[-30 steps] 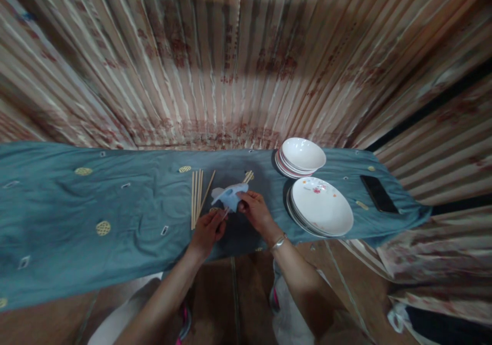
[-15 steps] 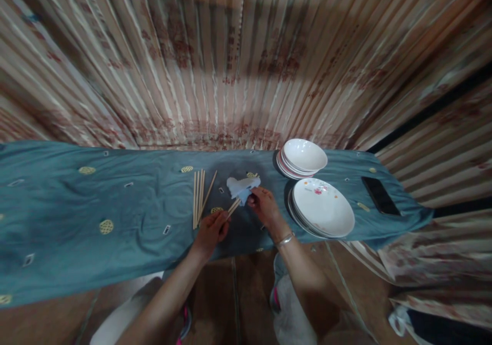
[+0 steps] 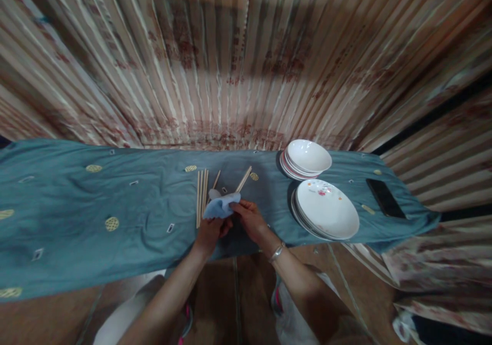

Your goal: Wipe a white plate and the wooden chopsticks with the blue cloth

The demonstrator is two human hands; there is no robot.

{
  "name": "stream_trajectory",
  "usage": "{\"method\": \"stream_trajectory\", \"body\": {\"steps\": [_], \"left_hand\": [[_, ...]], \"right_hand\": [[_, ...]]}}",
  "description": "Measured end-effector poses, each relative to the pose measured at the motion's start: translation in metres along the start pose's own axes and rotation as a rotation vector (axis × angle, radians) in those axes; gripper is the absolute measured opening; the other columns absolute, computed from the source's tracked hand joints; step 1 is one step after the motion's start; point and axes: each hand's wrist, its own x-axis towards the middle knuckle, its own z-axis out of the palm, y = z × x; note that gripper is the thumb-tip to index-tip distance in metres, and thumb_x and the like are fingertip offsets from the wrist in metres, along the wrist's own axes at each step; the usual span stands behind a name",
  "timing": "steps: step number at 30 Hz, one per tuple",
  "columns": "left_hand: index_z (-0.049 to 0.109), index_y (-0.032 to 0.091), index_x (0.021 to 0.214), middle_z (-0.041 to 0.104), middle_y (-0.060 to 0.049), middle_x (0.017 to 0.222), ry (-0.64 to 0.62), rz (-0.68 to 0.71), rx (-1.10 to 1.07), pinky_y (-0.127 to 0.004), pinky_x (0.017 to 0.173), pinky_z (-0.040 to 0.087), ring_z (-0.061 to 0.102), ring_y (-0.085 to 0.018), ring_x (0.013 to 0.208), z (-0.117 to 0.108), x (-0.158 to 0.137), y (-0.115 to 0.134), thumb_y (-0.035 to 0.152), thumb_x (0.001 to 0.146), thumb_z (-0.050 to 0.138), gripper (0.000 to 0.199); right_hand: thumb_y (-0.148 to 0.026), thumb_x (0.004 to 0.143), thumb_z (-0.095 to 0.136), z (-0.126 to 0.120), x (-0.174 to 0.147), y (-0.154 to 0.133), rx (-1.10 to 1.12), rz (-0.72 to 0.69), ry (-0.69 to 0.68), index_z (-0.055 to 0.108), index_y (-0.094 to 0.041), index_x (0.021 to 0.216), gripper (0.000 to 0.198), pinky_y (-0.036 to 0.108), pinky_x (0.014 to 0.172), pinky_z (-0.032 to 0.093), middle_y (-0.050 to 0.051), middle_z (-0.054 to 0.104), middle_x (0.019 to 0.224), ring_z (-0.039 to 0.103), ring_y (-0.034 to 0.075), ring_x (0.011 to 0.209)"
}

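Note:
My left hand (image 3: 210, 232) grips the near end of a pair of wooden chopsticks (image 3: 243, 179) that slant up and to the right over the teal cloth (image 3: 115, 201). My right hand (image 3: 249, 218) pinches a pale blue wiping cloth (image 3: 221, 206) wrapped around the chopsticks close to my left hand. Several loose chopsticks (image 3: 201, 194) lie side by side on the teal cloth just left of my hands.
A stack of white plates (image 3: 326, 209) with a small flower print sits to the right of my hands. Behind it stands a stack of white bowls (image 3: 307, 157). A black phone (image 3: 385, 197) lies near the right end. A striped patterned curtain (image 3: 238, 58) hangs behind.
The wiping cloth slid down the chopsticks from their far tips to beside my left hand. My right hand moved with it, toward me and to the left.

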Motion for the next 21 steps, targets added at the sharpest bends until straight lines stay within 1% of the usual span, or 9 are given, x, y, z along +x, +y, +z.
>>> {"method": "stream_trajectory", "body": {"steps": [2,3,5,7,9,13,16,19,21], "left_hand": [[0.059,0.017,0.055,0.054,0.001,0.046,-0.028,0.007,0.022,-0.021,0.041,0.034,0.045,-0.009,0.041,-0.001,0.001,-0.002,0.036,0.066,0.059,0.022],[0.062,0.017,0.060,0.060,-0.001,0.052,-0.035,0.016,0.017,-0.022,0.044,0.039,0.051,-0.011,0.045,-0.001,0.001,-0.003,0.036,0.065,0.059,0.020],[0.065,0.017,0.069,0.066,-0.003,0.064,-0.037,0.054,0.001,-0.025,0.052,0.045,0.058,-0.015,0.056,-0.002,0.004,-0.003,0.038,0.063,0.062,0.022],[0.066,0.017,0.074,0.067,-0.003,0.069,-0.042,0.114,0.016,-0.026,0.057,0.048,0.061,-0.017,0.064,-0.004,0.007,-0.001,0.040,0.063,0.063,0.026],[0.068,0.016,0.079,0.067,-0.002,0.071,-0.032,0.173,0.066,-0.026,0.059,0.049,0.061,-0.017,0.067,-0.007,0.009,0.004,0.040,0.065,0.063,0.028],[0.068,0.016,0.077,0.064,-0.001,0.067,0.050,0.252,0.132,-0.023,0.057,0.047,0.058,-0.014,0.063,-0.013,0.010,0.018,0.040,0.069,0.061,0.027],[0.067,0.017,0.083,0.065,-0.002,0.073,0.100,0.318,0.189,-0.024,0.060,0.048,0.058,-0.013,0.063,-0.017,0.010,0.023,0.038,0.073,0.059,0.025],[0.066,0.018,0.093,0.064,-0.004,0.088,0.143,0.480,0.383,-0.027,0.068,0.049,0.059,-0.015,0.071,-0.022,0.010,0.026,0.033,0.078,0.055,0.024],[0.064,0.019,0.103,0.062,-0.007,0.101,0.173,0.638,0.572,-0.032,0.079,0.048,0.059,-0.018,0.087,-0.024,0.010,0.026,0.030,0.081,0.053,0.027]], "right_hand": [[-0.042,0.065,0.068,-0.002,0.000,-0.003,0.028,0.006,-0.047,0.059,-0.018,0.064,0.025,0.025,0.045,0.038,-0.006,0.047,0.042,0.046,0.011,0.040],[-0.041,0.065,0.068,-0.004,0.001,-0.005,0.036,-0.008,-0.037,0.059,-0.019,0.064,0.024,0.025,0.044,0.038,-0.006,0.047,0.042,0.045,0.011,0.040],[-0.039,0.061,0.070,-0.010,0.004,-0.009,0.028,-0.064,0.037,0.059,-0.019,0.063,0.023,0.024,0.046,0.038,-0.006,0.051,0.046,0.046,0.010,0.043],[-0.038,0.057,0.073,-0.018,0.007,-0.015,0.004,-0.125,0.124,0.060,-0.019,0.062,0.023,0.023,0.051,0.040,-0.004,0.056,0.054,0.050,0.010,0.050],[-0.040,0.056,0.074,-0.027,0.008,-0.023,-0.033,-0.130,0.145,0.061,-0.019,0.063,0.026,0.023,0.055,0.041,-0.003,0.059,0.059,0.053,0.012,0.056],[-0.044,0.059,0.073,-0.042,0.001,-0.037,-0.123,-0.079,0.053,0.063,-0.019,0.069,0.029,0.024,0.056,0.041,-0.002,0.061,0.063,0.054,0.012,0.058],[-0.044,0.062,0.072,-0.052,-0.005,-0.045,-0.209,-0.059,0.000,0.064,-0.019,0.072,0.028,0.022,0.053,0.038,-0.004,0.059,0.061,0.049,0.010,0.053],[-0.043,0.066,0.069,-0.062,-0.008,-0.052,-0.359,-0.047,-0.051,0.064,-0.017,0.072,0.027,0.021,0.052,0.035,-0.004,0.057,0.060,0.046,0.008,0.053],[-0.042,0.068,0.066,-0.069,-0.010,-0.055,-0.490,-0.022,-0.111,0.064,-0.016,0.072,0.026,0.020,0.052,0.034,-0.003,0.056,0.060,0.044,0.008,0.053]]}}
